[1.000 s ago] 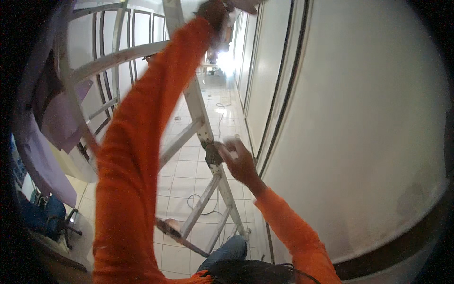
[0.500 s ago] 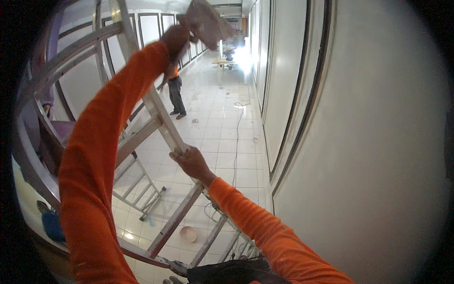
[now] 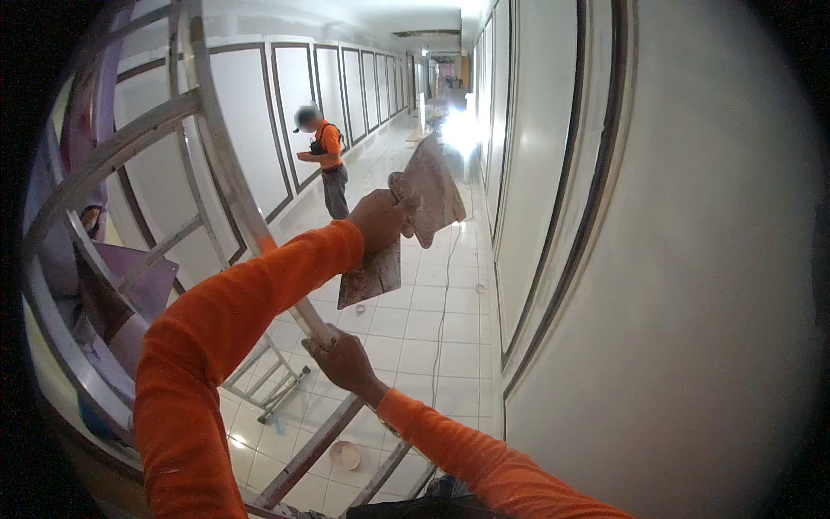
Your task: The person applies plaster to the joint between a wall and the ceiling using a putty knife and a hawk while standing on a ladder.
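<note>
My left hand is raised in front of me, its fingers wrapped round flat plastering trowels. One plaster-smeared trowel juts out past the fingers toward the right. Below the hand shows a second flat, darker blade; its grip is hidden. My right hand is closed round the side rail of an aluminium ladder, lower than the left hand. The left forearm crosses over that rail.
A plain pale wall runs close on my right. Down the corridor stands a person in an orange top. On the tiled floor are a cable, a pinkish bucket and another ladder. Purple sheeting hangs left.
My left hand has come down and to the right with the trowels, showing the second blade. My right hand still grips the rail. The view has tilted up, bringing the whole co-worker into sight.
</note>
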`<act>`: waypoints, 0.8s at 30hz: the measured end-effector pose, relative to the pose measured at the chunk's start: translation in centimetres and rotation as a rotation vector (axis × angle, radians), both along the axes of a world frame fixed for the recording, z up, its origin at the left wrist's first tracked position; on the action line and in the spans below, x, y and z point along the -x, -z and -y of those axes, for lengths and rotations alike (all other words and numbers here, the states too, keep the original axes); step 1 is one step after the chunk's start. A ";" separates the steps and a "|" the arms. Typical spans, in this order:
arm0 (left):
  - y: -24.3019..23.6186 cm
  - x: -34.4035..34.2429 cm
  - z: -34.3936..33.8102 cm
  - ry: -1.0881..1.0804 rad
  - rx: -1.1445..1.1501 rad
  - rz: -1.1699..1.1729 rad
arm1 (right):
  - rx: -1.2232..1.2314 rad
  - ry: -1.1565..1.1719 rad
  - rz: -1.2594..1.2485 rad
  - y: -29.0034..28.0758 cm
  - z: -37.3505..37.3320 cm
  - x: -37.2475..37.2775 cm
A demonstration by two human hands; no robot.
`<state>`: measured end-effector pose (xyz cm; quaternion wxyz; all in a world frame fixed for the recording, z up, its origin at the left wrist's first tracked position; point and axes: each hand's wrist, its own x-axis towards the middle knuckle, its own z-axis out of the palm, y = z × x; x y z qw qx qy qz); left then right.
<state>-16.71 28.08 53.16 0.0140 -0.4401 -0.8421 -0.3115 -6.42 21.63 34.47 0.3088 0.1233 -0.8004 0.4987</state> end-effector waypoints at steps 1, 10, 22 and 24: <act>0.4 0.7 -0.6 0.112 -0.012 -0.115 | 0.089 -0.021 0.066 -0.1 0.2 -0.5; -4.9 0.7 -7.6 0.054 0.190 0.118 | -0.043 -0.112 0.221 3.9 0.2 -0.9; -1.4 5.0 -3.8 -0.217 -0.228 0.455 | 0.028 -0.366 0.563 7.8 0.2 -2.4; -2.2 5.9 -6.0 -0.200 -0.292 0.464 | -0.075 -0.375 0.523 10.6 -0.6 -0.9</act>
